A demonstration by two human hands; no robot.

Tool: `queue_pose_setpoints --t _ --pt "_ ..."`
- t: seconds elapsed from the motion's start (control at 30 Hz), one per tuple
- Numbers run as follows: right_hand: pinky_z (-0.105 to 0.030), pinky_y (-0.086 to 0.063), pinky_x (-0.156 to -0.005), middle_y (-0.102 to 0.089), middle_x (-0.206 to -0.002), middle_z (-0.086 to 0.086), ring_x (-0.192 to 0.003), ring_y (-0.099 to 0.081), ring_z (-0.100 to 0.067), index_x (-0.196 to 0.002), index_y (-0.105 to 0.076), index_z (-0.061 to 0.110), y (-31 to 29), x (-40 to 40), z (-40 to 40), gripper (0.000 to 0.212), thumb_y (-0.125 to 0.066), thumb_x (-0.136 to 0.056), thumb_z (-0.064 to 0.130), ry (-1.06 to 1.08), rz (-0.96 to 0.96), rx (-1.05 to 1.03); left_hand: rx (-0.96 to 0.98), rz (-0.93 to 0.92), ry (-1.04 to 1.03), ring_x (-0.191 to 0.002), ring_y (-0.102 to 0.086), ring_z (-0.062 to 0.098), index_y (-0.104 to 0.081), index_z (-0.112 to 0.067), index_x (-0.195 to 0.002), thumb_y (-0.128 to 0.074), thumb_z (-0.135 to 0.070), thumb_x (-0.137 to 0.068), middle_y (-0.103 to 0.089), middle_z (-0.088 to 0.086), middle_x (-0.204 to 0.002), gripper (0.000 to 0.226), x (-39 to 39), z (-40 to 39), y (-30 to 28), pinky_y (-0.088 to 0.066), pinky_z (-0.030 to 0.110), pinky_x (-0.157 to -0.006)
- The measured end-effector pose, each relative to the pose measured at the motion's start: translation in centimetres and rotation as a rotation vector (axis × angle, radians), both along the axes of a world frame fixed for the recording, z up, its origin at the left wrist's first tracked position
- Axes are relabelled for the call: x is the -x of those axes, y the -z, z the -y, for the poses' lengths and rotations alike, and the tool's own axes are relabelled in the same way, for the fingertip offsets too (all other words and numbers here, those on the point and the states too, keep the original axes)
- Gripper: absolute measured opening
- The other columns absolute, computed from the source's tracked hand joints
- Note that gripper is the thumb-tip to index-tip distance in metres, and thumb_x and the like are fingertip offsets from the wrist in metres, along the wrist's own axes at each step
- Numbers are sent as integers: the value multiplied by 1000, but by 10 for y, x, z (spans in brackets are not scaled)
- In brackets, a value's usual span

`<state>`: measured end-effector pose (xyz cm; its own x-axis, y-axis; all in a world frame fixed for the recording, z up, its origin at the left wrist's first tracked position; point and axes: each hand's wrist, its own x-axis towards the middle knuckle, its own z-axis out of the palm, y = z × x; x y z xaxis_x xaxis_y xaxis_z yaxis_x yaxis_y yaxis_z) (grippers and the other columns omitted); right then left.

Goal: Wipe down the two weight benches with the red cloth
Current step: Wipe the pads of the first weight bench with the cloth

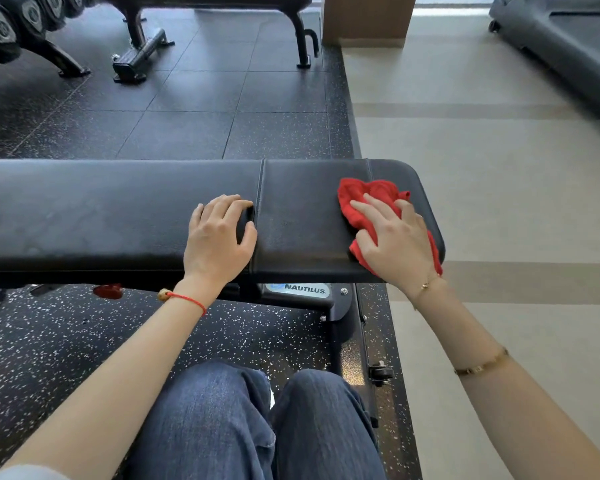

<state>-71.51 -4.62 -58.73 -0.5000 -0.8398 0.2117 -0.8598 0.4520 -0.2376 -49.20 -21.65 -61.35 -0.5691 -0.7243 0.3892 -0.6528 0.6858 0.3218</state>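
Near bench point(118, 216) runs left-right across view, black pad in two sections with a seam between. Cloth point(361, 209), red and crumpled, lies on the right section near its rounded end. Right hand point(395, 240) lies flat on the cloth, fingers point(364, 206) spread and fairly straight, pressing down, not curled round it. Left hand point(219, 237) rests on the pad at the seam, fingers loosely bent, thumb at the seam groove, holding nothing.

Second bench point(222, 0) at top, only its legs and pad edge in view, well apart across black speckled floor tiles point(187, 98). Dumbbell rack point(11, 26) top left; count unclear. Treadmill point(561, 39) top right on beige floor. Nothing lies between the hands.

One label point(298, 289) under the pad: "NAUTILUS". Bracelets: one red string on the left wrist, two gold on the right arm.
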Motion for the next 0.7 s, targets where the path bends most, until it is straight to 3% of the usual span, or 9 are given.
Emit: queue_pose_setpoints --t 0.33,0.5,0.7 --pt "-43 -23 -112 -32 -156 9 -136 -26 -37 -145 -40 34 -11 67 50 51 -40 -94 35 179 60 -120 45 39 -23 -132 -50 23 -58 -19 -128 -47 -31 -94 -60 3 -135 37 2 -2 1 -33 45 -115" --pt "-43 -28 -109 -41 -151 14 -128 -35 -33 -141 -46 37 -4 35 5 59 -33 -83 39 77 29 -35 40 40 -22 -132 -49 23 -59 -19 -128 -47 -31 -95 -59 3 -136 38 1 -3 1 -32 45 -116" --pt "-39 -27 -106 -42 -149 19 -126 -35 -28 -137 -48 40 3 28 -26 57 -34 -82 39 113 21 31 52 71 -25 -136 -46 23 -57 -19 -131 -48 -29 -97 -57 4 -139 37 0 -1 4 -30 45 -117"
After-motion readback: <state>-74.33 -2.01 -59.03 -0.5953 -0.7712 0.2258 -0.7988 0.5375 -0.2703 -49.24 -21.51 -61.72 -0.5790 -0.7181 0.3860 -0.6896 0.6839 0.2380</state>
